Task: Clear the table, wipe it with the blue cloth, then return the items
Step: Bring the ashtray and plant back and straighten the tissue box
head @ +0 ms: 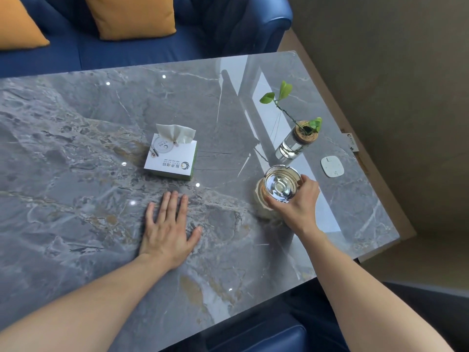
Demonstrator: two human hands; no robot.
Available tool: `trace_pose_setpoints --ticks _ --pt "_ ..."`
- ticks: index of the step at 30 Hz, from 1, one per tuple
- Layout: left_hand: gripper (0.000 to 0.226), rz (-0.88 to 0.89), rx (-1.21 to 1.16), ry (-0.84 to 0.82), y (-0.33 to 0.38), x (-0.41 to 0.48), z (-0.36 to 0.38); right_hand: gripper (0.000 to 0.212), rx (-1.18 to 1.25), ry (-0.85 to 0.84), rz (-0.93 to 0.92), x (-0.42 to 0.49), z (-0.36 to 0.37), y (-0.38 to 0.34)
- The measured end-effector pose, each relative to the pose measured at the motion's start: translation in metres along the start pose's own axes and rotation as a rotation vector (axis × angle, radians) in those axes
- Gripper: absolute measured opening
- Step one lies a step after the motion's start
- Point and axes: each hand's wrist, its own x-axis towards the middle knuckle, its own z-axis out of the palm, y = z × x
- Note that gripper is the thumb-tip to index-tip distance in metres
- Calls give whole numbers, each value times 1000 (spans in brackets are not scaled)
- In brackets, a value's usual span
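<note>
A clear glass ashtray is gripped by my right hand at the right side of the grey marble table, tilted toward me just above the surface. My left hand lies flat on the table, palm down, fingers spread, holding nothing. A white and green tissue box stands at the table's middle with a tissue sticking out. A glass bottle with a cork and a green plant stands behind the ashtray. No blue cloth is in view.
A small white square pad lies near the table's right edge. A blue sofa with orange cushions runs along the far side. Another blue seat is below the near edge.
</note>
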Motion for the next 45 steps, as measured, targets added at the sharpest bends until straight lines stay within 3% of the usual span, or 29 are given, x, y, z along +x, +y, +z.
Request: trace_pose_setpoints --ticks 4,8,11,14,21,26,32,45 --pt "90 11 -54 -65 -1 0 -5 93 16 -19 -106 -28 6 -36" --pt "86 52 -255 -113 -14 3 -20 92 19 -30 -189 -43 22 -72" --pt "86 108 -404 -70 -45 5 -44 94 38 -46 -256 -60 36 -107" --pt "86 107 -369 30 -94 -5 -56 95 62 -68 -339 -78 55 -145" --pt "94 -207 -235 110 -248 -48 -50 106 92 -138 -391 -113 124 -237" --pt "102 -436 -166 111 -369 -92 -45 102 90 -238 -479 -130 187 -299" --pt "110 -584 -81 82 -479 -133 -38 109 140 -305 -515 -164 265 -364" --pt "107 -559 -102 87 -497 -138 -28 109 139 -433 -605 -220 412 -498"
